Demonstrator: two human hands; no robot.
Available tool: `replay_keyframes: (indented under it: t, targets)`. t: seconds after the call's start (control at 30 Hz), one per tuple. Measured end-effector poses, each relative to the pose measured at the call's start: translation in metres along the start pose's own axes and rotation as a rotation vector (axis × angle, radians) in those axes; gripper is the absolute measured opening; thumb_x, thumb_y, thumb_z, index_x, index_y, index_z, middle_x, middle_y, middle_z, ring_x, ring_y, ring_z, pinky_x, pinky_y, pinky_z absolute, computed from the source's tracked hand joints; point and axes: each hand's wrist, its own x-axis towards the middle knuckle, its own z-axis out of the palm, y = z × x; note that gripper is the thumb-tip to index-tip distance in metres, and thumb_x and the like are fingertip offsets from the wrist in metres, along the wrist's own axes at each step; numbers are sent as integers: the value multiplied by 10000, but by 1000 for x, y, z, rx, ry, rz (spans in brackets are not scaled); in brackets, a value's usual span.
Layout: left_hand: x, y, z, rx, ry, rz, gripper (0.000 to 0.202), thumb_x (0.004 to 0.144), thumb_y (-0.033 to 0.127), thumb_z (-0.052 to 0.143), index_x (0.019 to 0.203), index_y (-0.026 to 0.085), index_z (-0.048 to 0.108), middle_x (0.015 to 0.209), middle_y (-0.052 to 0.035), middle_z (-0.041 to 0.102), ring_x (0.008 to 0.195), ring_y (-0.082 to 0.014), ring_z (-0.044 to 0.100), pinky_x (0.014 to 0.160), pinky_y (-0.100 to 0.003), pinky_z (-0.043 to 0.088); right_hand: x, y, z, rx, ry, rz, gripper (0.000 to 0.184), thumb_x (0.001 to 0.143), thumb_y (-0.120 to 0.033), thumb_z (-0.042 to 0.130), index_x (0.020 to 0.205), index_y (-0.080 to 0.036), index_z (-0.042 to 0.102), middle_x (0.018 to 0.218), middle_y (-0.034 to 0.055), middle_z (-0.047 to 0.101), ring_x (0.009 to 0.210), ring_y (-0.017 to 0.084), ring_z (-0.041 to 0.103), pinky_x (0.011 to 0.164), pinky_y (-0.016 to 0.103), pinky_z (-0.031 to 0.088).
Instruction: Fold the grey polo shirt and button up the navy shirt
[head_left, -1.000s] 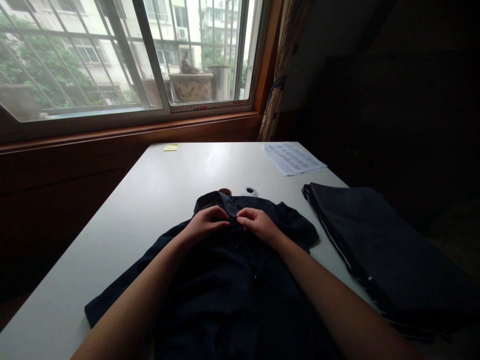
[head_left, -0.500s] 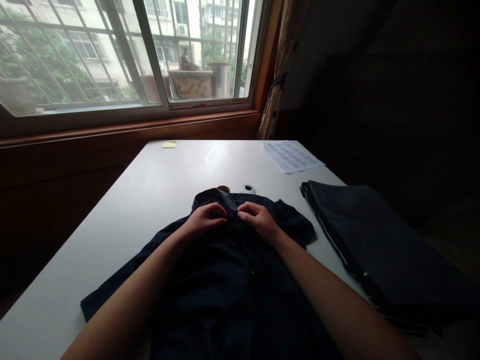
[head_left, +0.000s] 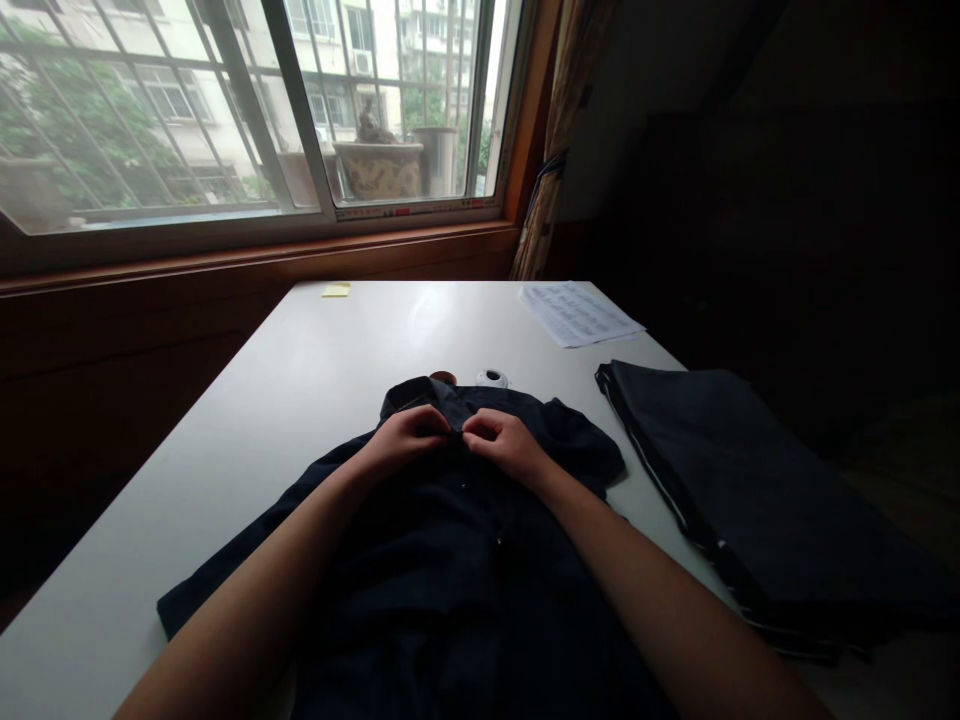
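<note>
A dark navy collared shirt (head_left: 442, 560) lies spread over the near half of the white table (head_left: 247, 390), its collar pointing away from me. Just below the collar, my left hand (head_left: 416, 430) pinches the fabric between thumb and fingers. My right hand (head_left: 501, 438) pinches the front of the shirt close beside it, the fingertips of both hands nearly meeting. What lies exactly between the fingertips is too dark and small to make out. Small shiny fasteners show along the front, nearer to me. One sleeve stretches out at the left, partly under my left forearm.
Right of the shirt lies a folded dark cloth (head_left: 720, 460) with a white-edged border. Beyond the collar sit a white ring-shaped item (head_left: 492, 378) and a brown round one (head_left: 444, 378). Printed papers (head_left: 581, 315) and a yellow sticky note (head_left: 336, 290) lie at the far edge, below a barred window.
My right hand has moved slightly left, bringing its fingertips closer to my left hand. Both hands still pinch the shirt near the collar.
</note>
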Motion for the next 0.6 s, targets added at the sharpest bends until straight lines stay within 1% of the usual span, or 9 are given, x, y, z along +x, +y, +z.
replay_keyframes:
  t: [0.13, 0.27, 0.4, 0.6]
  targets:
    - [0, 1, 1, 41, 2, 5, 238, 798, 381, 714, 936, 188, 702, 936, -43, 695, 894, -201, 639, 814, -304, 505, 0, -2, 2, -1, -21, -3, 69, 785, -223, 645, 816, -177, 686, 761, -2, 635, 700, 138, 570, 642, 247, 429]
    - [1, 0, 2, 54, 6, 3, 239, 795, 378, 709, 939, 187, 697, 936, -41, 698, 894, -200, 639, 812, -298, 504, 0, -4, 4, -15, -17, -5, 61, 773, -207, 649, 813, -172, 678, 737, -9, 608, 662, 126, 543, 609, 239, 416]
    - [1, 0, 1, 74, 8, 8, 228, 801, 370, 699, 943, 191, 697, 933, -36, 697, 891, -198, 638, 813, -298, 502, 0, -5, 5, -24, -22, -8, 74, 773, -206, 654, 834, -174, 680, 743, -6, 615, 664, 127, 544, 611, 240, 423]
    - [1, -1, 1, 76, 10, 21, 190, 807, 326, 692, 942, 194, 700, 928, -29, 699, 890, -194, 642, 809, -292, 504, 1, -3, 4, -32, -31, -6, 126, 801, -282, 679, 877, -186, 707, 780, 14, 661, 697, 146, 578, 639, 254, 450]
